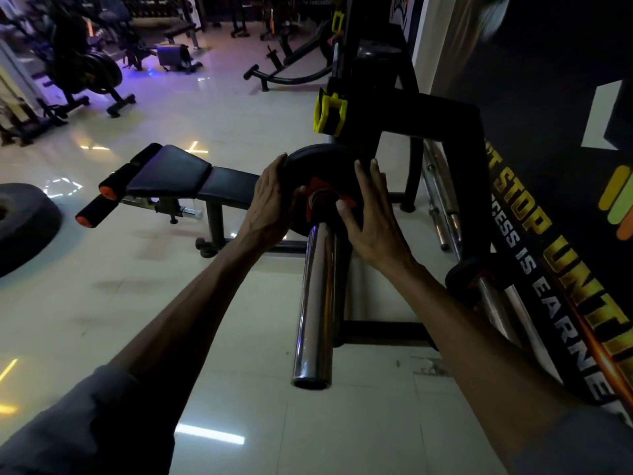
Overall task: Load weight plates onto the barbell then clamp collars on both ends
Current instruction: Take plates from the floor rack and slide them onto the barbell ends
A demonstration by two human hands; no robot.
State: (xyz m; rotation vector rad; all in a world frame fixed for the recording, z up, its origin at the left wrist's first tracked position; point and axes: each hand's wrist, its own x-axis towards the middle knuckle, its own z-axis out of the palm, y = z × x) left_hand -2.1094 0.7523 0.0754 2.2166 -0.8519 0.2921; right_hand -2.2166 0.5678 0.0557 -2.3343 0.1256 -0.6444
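Note:
A chrome barbell sleeve (317, 296) points toward me from a black rack. A small black weight plate (317, 166) with a red centre sits far along the sleeve. My left hand (270, 197) grips the plate's left rim. My right hand (373, 214) lies flat against the plate's right face, fingers spread, thumb near the hub. Two yellow-and-black collars hang on the rack beyond: one close (330, 111), one farther up (337, 20).
A black padded bench (191, 176) with orange-tipped rollers stands left of the rack. A large plate (24, 221) lies on the floor at far left. Spare bars (442, 190) lean along the banner wall at right. Other gym machines fill the back.

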